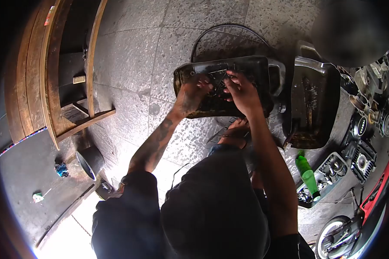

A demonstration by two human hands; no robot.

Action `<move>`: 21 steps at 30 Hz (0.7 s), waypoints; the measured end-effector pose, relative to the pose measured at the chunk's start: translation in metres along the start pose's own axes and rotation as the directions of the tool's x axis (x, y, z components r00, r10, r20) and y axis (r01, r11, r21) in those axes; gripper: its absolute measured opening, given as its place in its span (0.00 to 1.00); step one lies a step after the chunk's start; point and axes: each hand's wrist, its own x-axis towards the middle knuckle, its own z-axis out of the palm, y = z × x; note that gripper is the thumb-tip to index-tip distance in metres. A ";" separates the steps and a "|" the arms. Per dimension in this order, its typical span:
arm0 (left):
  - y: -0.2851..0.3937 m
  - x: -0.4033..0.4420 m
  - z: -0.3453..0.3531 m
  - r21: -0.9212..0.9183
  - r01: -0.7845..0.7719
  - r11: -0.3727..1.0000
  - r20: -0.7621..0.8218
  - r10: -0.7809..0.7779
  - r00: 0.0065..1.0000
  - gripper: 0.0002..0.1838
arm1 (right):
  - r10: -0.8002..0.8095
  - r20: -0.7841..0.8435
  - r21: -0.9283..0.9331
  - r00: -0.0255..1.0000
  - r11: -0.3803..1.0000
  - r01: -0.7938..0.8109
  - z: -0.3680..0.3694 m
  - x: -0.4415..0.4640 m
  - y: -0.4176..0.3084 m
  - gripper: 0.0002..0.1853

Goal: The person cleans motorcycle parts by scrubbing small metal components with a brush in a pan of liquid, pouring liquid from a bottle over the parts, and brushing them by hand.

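A black plastic basin [266, 84], which looks like a jerrycan cut open lengthwise with its handle still on, lies on the floor with dark wet contents. Over its left half is my left hand [195, 91], fingers curled in a closed grip. My right hand [242, 91] is over the right half, thumb and fingers bent towards the left hand. Both hands look dark and wet. Whatever small thing they hold, if anything, is lost against the dark basin. My bare foot [235, 131] shows just below the basin.
A second cut-open black container [315, 108] stands to the right. Beyond it are a green bottle [307, 175], a tray of metal parts [335, 168], a finned engine cylinder [362, 162] and a motorcycle wheel [335, 237]. A wooden bench [41, 77] and dark bucket [90, 162] stand left.
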 end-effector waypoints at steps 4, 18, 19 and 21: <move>0.012 -0.005 0.004 -0.194 0.024 0.981 0.074 -0.010 0.997 0.11 | 0.096 0.158 0.013 0.983 0.995 -0.099 0.011 0.014 0.017 0.10; -0.029 -0.020 -0.003 0.538 -0.471 0.699 0.388 0.291 0.874 0.12 | -0.046 0.432 -0.824 0.901 0.386 0.414 0.012 0.001 0.036 0.09; -0.029 -0.021 -0.002 0.538 -0.472 0.698 0.390 0.290 0.874 0.12 | -0.055 0.432 -0.833 0.900 0.359 0.422 0.012 -0.001 0.033 0.09; -0.027 -0.022 0.000 0.598 -0.463 0.654 0.399 0.259 0.880 0.12 | -0.068 0.433 -0.839 0.899 0.334 0.429 0.016 -0.001 0.030 0.09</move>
